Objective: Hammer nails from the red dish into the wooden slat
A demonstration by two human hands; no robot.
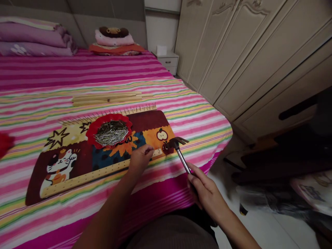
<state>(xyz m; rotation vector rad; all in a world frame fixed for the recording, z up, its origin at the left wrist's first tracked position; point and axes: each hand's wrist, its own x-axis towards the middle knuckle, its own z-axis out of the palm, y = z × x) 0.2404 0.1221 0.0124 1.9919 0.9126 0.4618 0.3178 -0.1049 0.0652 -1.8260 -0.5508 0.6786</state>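
My left hand (pixel 140 159) rests on a wooden strip (pixel 85 178) at the near edge of a cartoon-printed cloth (pixel 153 121), fingers pinched on a small nail near the strip's right end. My right hand (pixel 204 192) grips the metal handle of a small claw hammer (pixel 177 143), whose head hovers just right of the left fingers. A red dish (pixel 110 131) filled with several thin nails sits on the cloth behind my left hand. Another strip with a row of upright nails (pixel 109 114) lies along the cloth's far edge.
Spare wooden strips (pixel 106 98) lie farther back on the striped bedspread (pixel 52 76). Folded bedding (pixel 33 38) and a pillow stack (pixel 114 41) are at the head. Wardrobe doors (pixel 233 48) stand right, with a nightstand (pixel 168 62) and dark clutter on the floor (pixel 280 162).
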